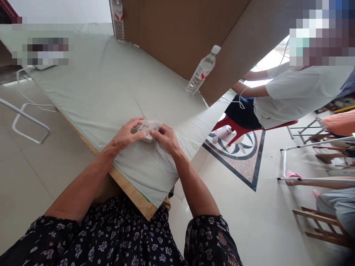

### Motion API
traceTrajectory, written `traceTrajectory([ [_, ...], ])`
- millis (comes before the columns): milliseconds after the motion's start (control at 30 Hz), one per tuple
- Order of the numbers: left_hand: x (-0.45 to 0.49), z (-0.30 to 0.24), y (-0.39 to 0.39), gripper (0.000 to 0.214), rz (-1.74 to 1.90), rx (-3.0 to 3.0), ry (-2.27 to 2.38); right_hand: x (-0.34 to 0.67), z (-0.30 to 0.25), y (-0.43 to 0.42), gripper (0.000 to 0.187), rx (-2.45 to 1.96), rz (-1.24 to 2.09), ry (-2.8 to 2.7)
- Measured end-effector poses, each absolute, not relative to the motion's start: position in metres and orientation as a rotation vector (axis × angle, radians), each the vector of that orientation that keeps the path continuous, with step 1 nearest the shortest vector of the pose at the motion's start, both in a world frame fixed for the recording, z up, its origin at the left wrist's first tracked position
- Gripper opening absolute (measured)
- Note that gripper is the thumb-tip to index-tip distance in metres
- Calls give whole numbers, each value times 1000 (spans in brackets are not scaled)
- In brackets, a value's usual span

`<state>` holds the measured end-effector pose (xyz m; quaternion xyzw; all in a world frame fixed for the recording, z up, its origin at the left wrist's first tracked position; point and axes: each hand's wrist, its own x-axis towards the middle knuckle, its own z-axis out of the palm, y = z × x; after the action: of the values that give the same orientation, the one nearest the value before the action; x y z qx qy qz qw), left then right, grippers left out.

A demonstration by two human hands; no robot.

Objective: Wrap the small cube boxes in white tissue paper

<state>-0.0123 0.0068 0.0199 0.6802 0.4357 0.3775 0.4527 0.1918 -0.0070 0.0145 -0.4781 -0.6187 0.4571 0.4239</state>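
Observation:
A small whitish packet in crinkled, see-through plastic (149, 127) is held just above or on the cloth near the table's front corner; I cannot tell whether it rests there. My left hand (128, 133) grips its left side, with the thumb in front and the fingers curled behind. On the right side, the thumb and fingers of my right hand (168, 138) pinch the plastic. What lies inside the wrapping is too blurred to name. Beneath both hands spreads the pale grey-green tablecloth (97, 92).
A water bottle (203, 70) stands ahead to the right against a large brown cardboard panel (177, 37); another bottle (118, 22) stands farther back. The bare wooden table edge (133, 192) is close to my body. A seated person in a white shirt (299, 96) is at the right.

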Motion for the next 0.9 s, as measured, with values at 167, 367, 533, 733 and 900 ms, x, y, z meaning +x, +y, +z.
traceTrajectory([
  [167, -14, 15, 7, 76, 804, 1480, 934, 188, 20, -10, 57, -1286, 1353, -1348],
  [367, -6, 16, 5, 70, 827, 1456, 938, 194, 25, -16, 48, -1357, 1085, -1591],
  [533, -5, 23, 2, 68, 814, 1438, 899, 198, 21, -18, 48, -1315, 1162, -1608],
  [733, -4, 15, 0, 72, 835, 1346, 948, 197, 23, -18, 43, -1321, 1175, -1669],
  [900, -3, 11, 1, 82, 869, 1442, 1132, 193, 22, -16, 38, -1355, 999, -1695],
])
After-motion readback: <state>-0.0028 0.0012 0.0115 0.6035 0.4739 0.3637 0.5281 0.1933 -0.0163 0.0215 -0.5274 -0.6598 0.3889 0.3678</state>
